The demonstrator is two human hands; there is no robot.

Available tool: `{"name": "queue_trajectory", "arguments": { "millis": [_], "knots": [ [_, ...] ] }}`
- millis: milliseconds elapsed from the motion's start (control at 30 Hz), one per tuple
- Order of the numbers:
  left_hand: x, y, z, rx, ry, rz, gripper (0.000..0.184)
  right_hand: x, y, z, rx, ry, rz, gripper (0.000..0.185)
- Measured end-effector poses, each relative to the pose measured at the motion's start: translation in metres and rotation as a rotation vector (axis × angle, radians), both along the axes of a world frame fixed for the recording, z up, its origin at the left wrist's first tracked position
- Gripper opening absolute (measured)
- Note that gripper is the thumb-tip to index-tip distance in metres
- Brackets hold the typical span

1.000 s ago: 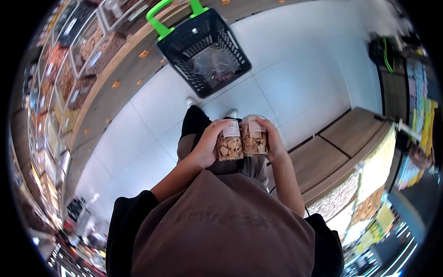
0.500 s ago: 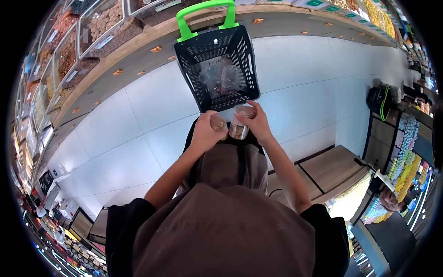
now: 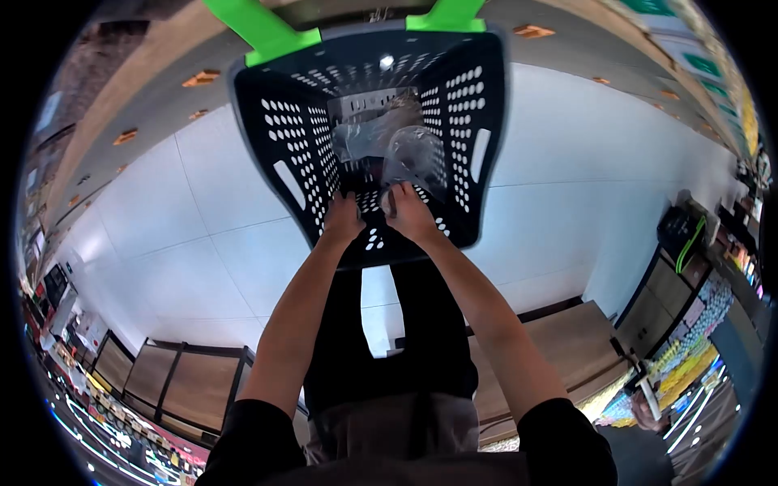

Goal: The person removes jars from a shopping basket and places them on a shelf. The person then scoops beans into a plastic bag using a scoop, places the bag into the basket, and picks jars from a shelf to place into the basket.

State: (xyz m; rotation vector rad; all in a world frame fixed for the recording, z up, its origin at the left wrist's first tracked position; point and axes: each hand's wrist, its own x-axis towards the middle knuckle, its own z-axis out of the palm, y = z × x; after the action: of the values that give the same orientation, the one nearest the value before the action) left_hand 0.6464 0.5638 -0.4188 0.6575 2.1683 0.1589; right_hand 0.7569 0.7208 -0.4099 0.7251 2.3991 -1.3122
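Observation:
Both my hands reach down inside the near wall of a dark perforated shopping basket (image 3: pixel 284 130). My left hand (image 3: pixel 345 217) is closed, fingers wrapped round a clear plastic jar that it almost wholly hides. Beside it, my right hand (image 3: pixel 412 215) is closed round a second clear jar (image 3: pixel 389 202), of which only a small part shows. Just beyond my right hand lies a clear rounded plastic container or bag (image 3: pixel 415 154). Further in, a crumpled transparent bag (image 3: pixel 361 139) rests; its contents are hard to make out.
The basket's bright green handle (image 3: pixel 267 34) rises at the far side, by a counter front with small orange-brown handles (image 3: pixel 533 31). Pale floor tiles (image 3: pixel 559 146) lie around the basket. Wooden cabinets (image 3: pixel 559 340) stand behind me on the right, and a black bag (image 3: pixel 679 233) stands at far right.
My hands, each with a clear jar, have gone from in front of my body down into the basket. I have bent forward, so the basket looks larger and closer.

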Motion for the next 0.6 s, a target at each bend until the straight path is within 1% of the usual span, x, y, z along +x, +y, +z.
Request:
{"name": "queue_trajectory", "arguments": {
  "millis": [67, 100, 133, 200, 233, 267, 333, 367, 500, 567, 600],
  "knots": [
    [0.004, 0.002, -0.049, -0.005, -0.018, 0.000, 0.059, -0.011, -0.002, -0.051, 0.125, -0.039, 0.222, 0.051],
    [0.006, 0.003, -0.067, -0.001, -0.034, -0.015, 0.059, -0.013, -0.005, -0.076, 0.123, -0.016, 0.272, 0.044],
    [0.010, 0.002, -0.081, -0.017, -0.042, -0.003, 0.059, -0.014, -0.011, -0.095, 0.106, -0.021, 0.284, 0.044],
    [0.013, 0.003, -0.112, -0.110, -0.016, -0.042, 0.064, -0.020, -0.020, -0.132, 0.097, -0.001, 0.370, 0.038],
    [0.017, -0.001, -0.125, -0.084, 0.023, -0.035, 0.059, -0.016, -0.024, -0.147, 0.117, -0.026, 0.419, 0.033],
    [0.022, -0.003, -0.133, -0.103, 0.002, -0.035, 0.059, -0.012, -0.030, -0.158, 0.093, -0.042, 0.421, 0.033],
    [0.022, 0.003, -0.148, -0.132, 0.020, 0.021, 0.050, -0.011, -0.033, -0.182, 0.133, 0.043, 0.482, 0.031],
    [0.027, 0.002, -0.160, -0.103, 0.069, 0.050, 0.048, -0.009, -0.035, -0.193, 0.144, 0.112, 0.508, 0.031],
    [0.036, -0.011, -0.192, -0.076, 0.062, 0.086, 0.051, -0.004, -0.043, -0.228, 0.136, 0.084, 0.532, 0.036],
    [0.040, -0.017, -0.197, -0.044, 0.100, 0.028, 0.055, -0.001, -0.050, -0.232, 0.286, 0.236, 0.420, 0.044],
    [0.045, -0.017, -0.194, -0.046, 0.090, 0.033, 0.055, 0.004, -0.052, -0.226, 0.281, 0.227, 0.427, 0.044]
  ]
}}
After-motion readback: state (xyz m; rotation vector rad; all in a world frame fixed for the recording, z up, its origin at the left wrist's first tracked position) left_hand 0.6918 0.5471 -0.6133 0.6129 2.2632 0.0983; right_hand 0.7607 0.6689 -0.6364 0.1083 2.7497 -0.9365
